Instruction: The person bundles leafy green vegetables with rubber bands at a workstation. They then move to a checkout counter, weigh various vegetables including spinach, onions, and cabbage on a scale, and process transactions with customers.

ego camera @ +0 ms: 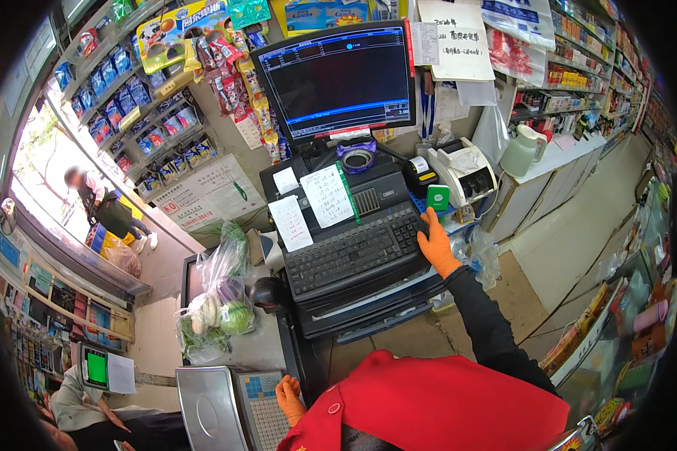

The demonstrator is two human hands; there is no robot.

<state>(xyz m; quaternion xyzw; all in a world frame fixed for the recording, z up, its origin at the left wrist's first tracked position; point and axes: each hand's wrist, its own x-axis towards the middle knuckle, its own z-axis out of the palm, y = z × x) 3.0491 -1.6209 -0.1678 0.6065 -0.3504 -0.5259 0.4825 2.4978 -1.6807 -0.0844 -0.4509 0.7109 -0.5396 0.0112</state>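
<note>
My right hand [439,247], in an orange glove, is at the right end of a black keyboard [350,251]. Its fingers are apart, and the foremost fingertip comes close to a small green payment box [438,197]. No object shows in its grasp. My left hand [290,399], gloved alike, has its fingers curled beside the keypad of a weighing scale [264,409]; its palm is hidden. Above the keyboard stands a monitor [338,79] with a lit screen. Handwritten paper slips [328,196] lie on the black register housing. A handheld barcode scanner [268,294] sits left of the keyboard.
Plastic bags of vegetables [220,315] lie on the counter by the scale's steel pan [211,409]. A banknote counter [464,172] and a pale green jug [523,151] stand right. One person [110,206] is at the doorway, another [101,406] sits lower left.
</note>
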